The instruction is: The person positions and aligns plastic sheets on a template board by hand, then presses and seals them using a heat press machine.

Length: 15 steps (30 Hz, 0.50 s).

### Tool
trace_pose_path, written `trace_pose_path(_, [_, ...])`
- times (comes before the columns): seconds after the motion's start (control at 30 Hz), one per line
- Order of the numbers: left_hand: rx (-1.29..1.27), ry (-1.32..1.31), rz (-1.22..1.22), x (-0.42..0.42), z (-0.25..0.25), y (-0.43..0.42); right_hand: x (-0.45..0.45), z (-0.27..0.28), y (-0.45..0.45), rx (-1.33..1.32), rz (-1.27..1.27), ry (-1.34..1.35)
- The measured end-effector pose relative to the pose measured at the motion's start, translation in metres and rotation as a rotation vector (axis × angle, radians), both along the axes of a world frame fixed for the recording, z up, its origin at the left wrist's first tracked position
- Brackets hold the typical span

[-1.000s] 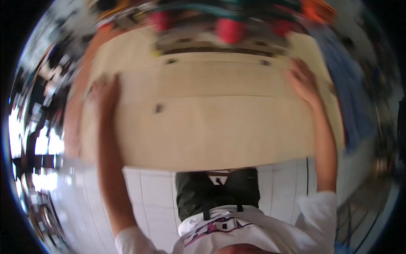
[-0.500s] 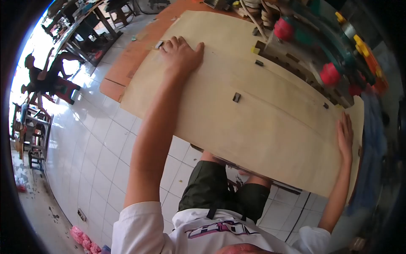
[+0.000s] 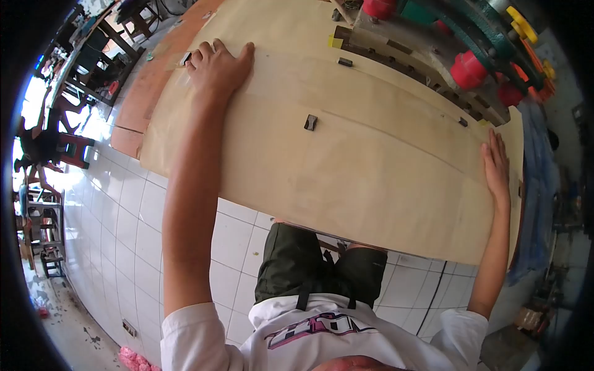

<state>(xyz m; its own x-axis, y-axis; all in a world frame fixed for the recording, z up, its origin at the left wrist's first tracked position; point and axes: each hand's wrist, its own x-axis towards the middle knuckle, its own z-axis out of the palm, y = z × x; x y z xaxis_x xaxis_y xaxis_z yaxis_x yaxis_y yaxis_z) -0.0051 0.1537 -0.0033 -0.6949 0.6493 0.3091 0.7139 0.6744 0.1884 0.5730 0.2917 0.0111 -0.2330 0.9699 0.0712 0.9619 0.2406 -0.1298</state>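
Observation:
A large pale beige sheet (image 3: pixel 371 185) covers the work surface in front of me. My left hand (image 3: pixel 218 69) lies open on its far left part, fingers spread and bent a little. Just beyond those fingertips is a small dark block (image 3: pixel 186 59). My right hand (image 3: pixel 497 166) rests flat near the sheet's right edge, fingers stretched out. Close to it sits another dark piece (image 3: pixel 463 122). A dark block with a lighter patch (image 3: pixel 310 122) lies mid-sheet, and a similar dark piece (image 3: pixel 345 62) lies farther back.
Along the back right stands a green machine (image 3: pixel 451 25) with red knobs (image 3: pixel 468 70). Blue cloth (image 3: pixel 533 198) hangs at the right. An orange-brown board (image 3: pixel 141 105) shows left of the sheet. Farther left, a person sits near a red stool (image 3: pixel 75 150) on the tiled floor.
My view has shifted, so the sheet and machine appear farther up and left. Both hands keep about the same places on the sheet.

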Motion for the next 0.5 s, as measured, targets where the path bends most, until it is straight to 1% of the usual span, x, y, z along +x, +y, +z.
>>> trace_pose_path(0.23, [-0.01, 0.027, 0.001, -0.001, -0.001, 0.0, 0.001, 0.0, 0.001, 0.012, 0.006, 0.019])
trace_pose_path(0.3, [0.023, 0.075, -0.058, 0.0, 0.001, -0.002, 0.002, 0.0, 0.0, 0.015, 0.012, 0.025])
trace_pose_path(0.43, [0.039, 0.166, -0.087, 0.009, 0.011, -0.002, 0.002, -0.003, 0.002, 0.028, 0.003, 0.002])
trace_pose_path(0.5, [0.122, 0.259, -0.223, 0.012, 0.011, -0.002, 0.002, -0.002, 0.003, 0.034, -0.005, -0.004])
